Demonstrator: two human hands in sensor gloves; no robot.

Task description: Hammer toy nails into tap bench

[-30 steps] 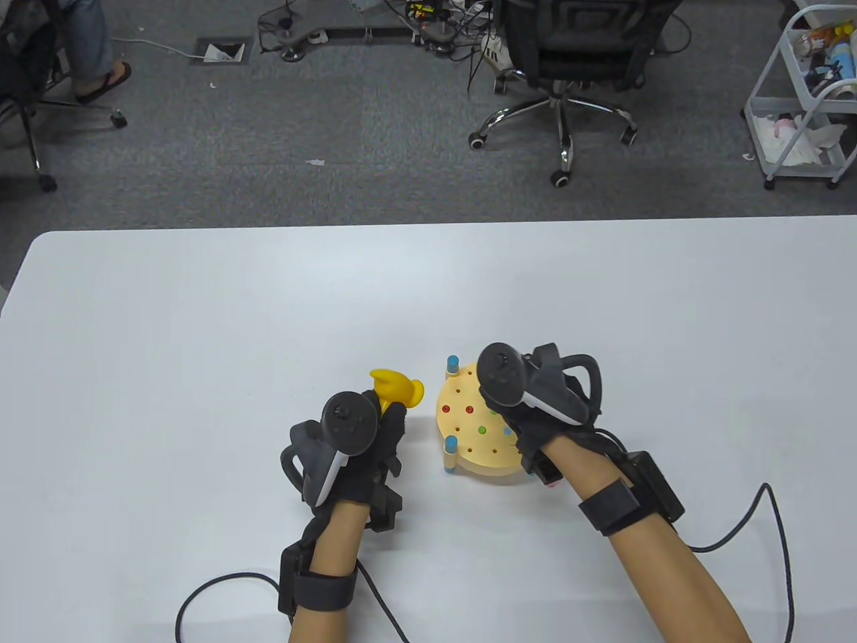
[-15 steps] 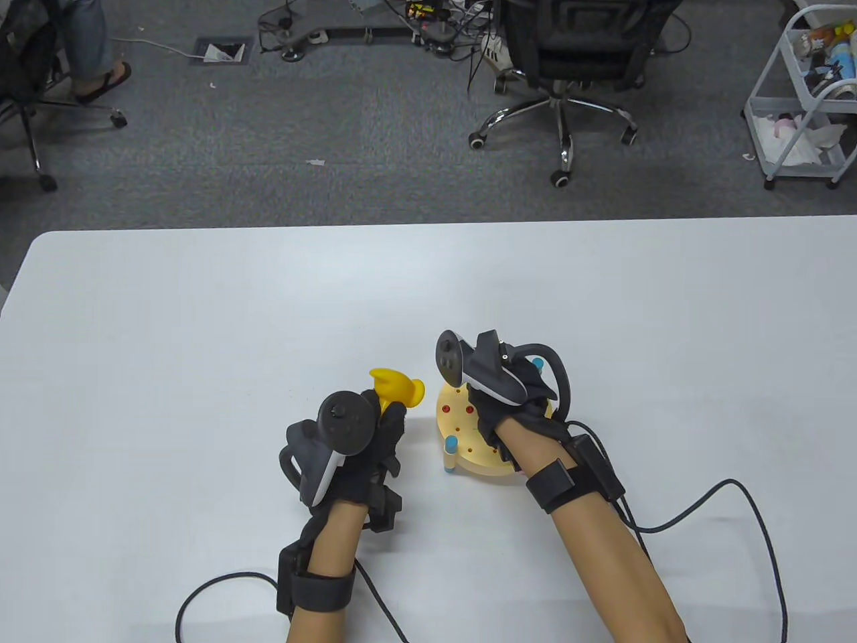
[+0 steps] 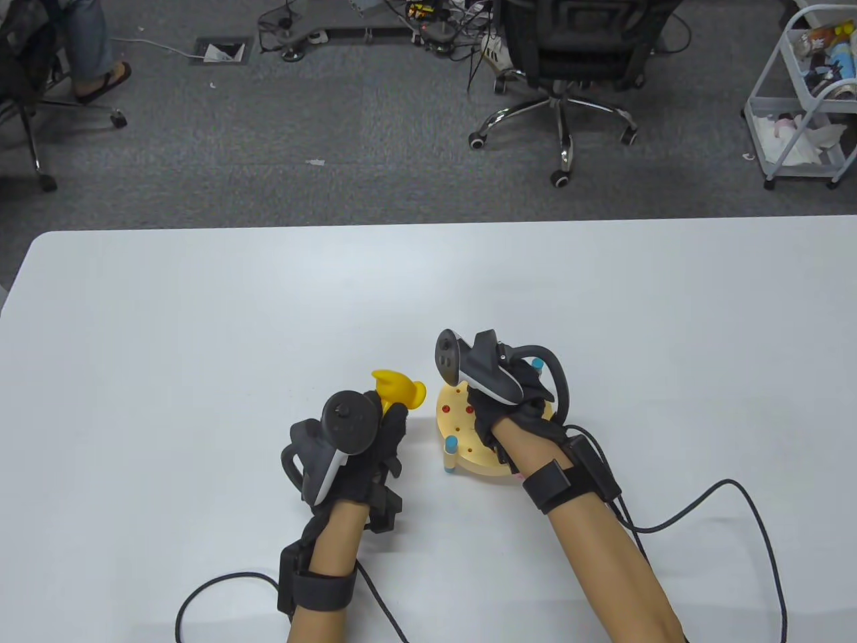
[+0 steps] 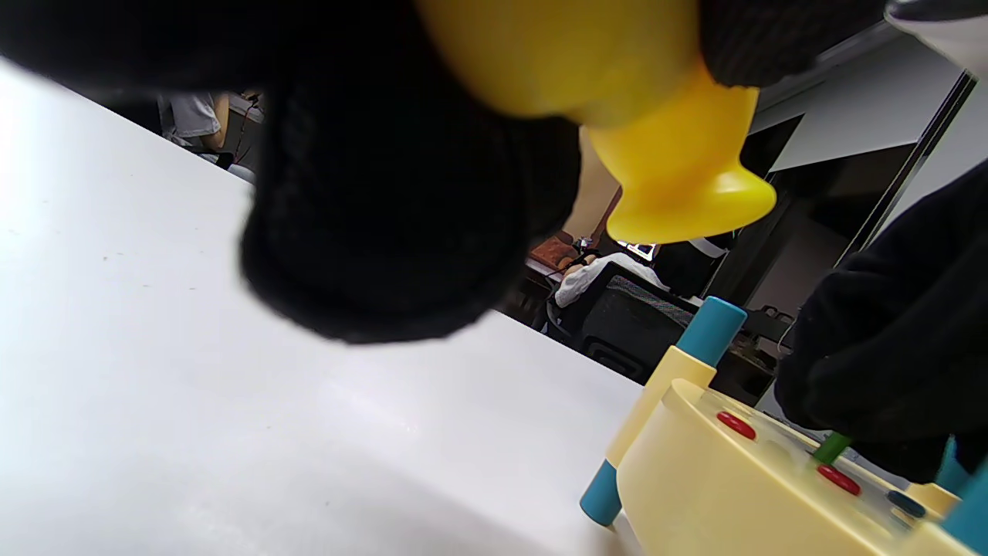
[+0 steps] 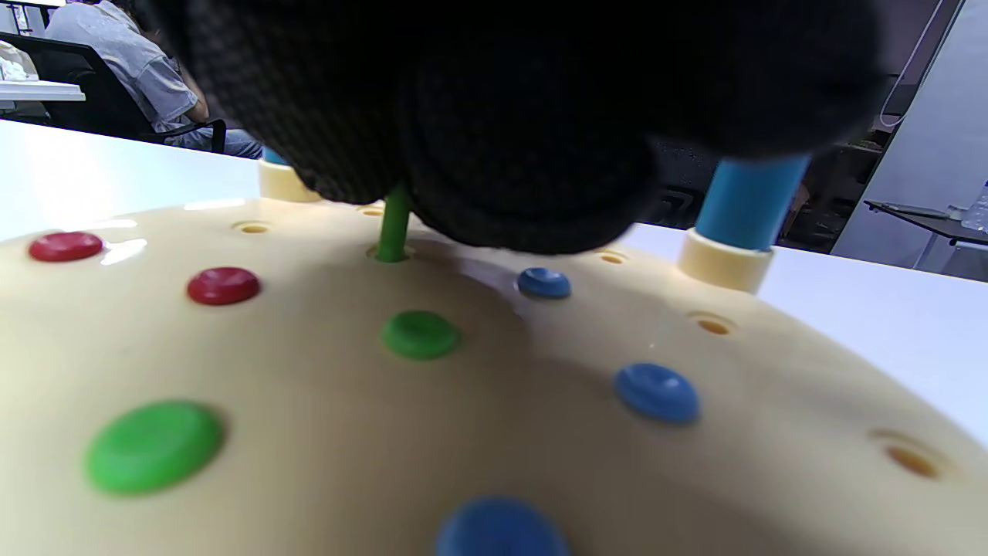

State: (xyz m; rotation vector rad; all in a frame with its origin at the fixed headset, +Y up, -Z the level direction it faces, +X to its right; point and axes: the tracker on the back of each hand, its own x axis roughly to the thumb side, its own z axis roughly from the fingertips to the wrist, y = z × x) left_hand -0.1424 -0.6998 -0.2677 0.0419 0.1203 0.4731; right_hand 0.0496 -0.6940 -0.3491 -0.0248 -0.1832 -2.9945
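Right hand [image 3: 515, 402] rests low over the tap bench [image 3: 462, 429], its gloved fingers [image 5: 525, 154] bunched together around the top of a green nail [image 5: 395, 224] whose thin shaft stands upright in a hole of the cream bench top. Whether the nail's head is truly pinched or only covered I cannot tell, since the fingers hide it. Just under and in front of these fingers, flush in the bench, sit two red nail heads [image 5: 222, 285], green ones [image 5: 421, 333] and blue ones [image 5: 656, 391], with several open holes among them. Beyond the fingers a blue-topped corner post [image 5: 745, 212] rises from the bench rim.

Left hand [image 3: 365, 445] lies just to the left of the bench, apart from it, fingers curled and closed around the handle of the yellow toy hammer [image 3: 400, 388]. In the left wrist view the hammer's flared yellow head [image 4: 679, 185] hangs in the air above the white table [image 3: 201, 335], ahead of the black glove, not touching the bench. Farther off from this hand stands a near blue-and-cream bench leg [image 4: 664, 409], and past it the right hand's dark glove on the bench top.
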